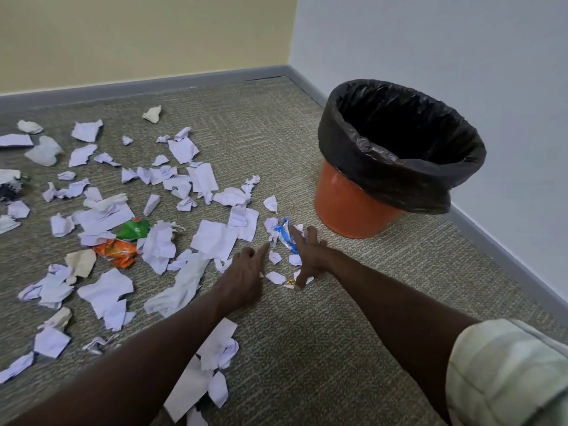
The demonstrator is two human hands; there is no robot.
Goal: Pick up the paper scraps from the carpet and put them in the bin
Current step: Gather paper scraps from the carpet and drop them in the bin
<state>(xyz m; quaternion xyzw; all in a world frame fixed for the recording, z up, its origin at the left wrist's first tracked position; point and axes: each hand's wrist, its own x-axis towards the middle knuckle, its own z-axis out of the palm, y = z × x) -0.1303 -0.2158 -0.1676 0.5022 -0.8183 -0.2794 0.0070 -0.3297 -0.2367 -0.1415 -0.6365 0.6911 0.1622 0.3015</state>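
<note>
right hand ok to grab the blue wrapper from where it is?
Probably yes. The right hand is spread open with its fingertips already at the blue wrapper, which lies flat on the carpet. Only small paper scraps lie around it; nothing covers it.

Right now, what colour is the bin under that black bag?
Orange. The bin shows below the black bag in the head view.

You have a blue wrapper [286,238] lying on the floor not far from the room's corner, a green wrapper [133,229] and an orange wrapper [118,252] just beside each other toward the left edge, a yellow wall [147,35] meeting a white wall [445,47], and grey skirting [123,87] below
</note>
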